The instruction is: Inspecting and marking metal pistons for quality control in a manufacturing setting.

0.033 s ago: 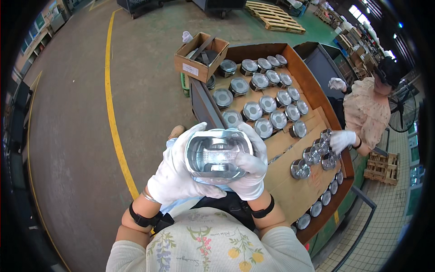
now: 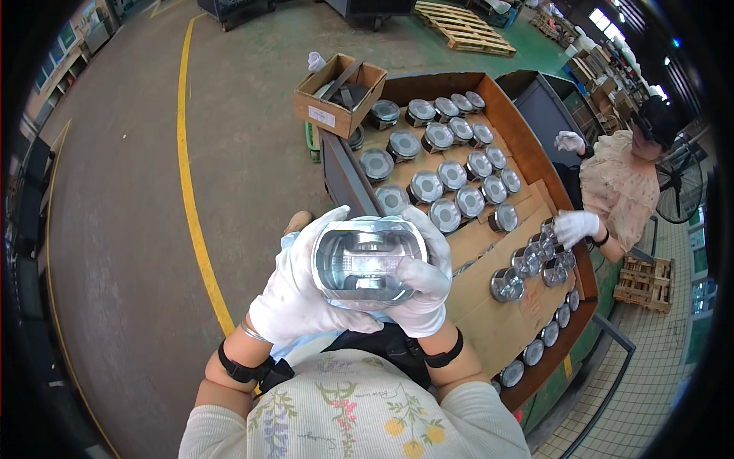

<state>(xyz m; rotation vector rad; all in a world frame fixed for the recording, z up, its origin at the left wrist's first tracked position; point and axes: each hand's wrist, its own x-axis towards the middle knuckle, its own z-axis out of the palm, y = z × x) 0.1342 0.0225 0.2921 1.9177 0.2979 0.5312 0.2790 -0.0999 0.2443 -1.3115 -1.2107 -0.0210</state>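
Note:
I hold a shiny metal piston (image 2: 368,292) in front of my body, its hollow underside facing up toward me. My left hand (image 2: 294,287), in a white glove, wraps the piston's left side and supports it from below. My right hand (image 2: 428,279), gloved as well, grips the right side, with a bent finger over the rim near the inner cavity. Beyond my hands, several pistons (image 2: 426,187) stand crown up in rows on a cardboard sheet inside a large brown-walled bin (image 2: 527,141).
An open cardboard box (image 2: 336,115) with dark pieces sits on the bin's far left corner. Across the bin, a co-worker's gloved hand (image 2: 576,228) is at a cluster of pistons (image 2: 526,262). A metal handle bar (image 2: 615,336) sticks out at right; a wooden pallet (image 2: 466,29) lies behind.
The co-worker's gloved hand has shifted slightly upward over the piston cluster. My hands and the piston stay almost in the same place.

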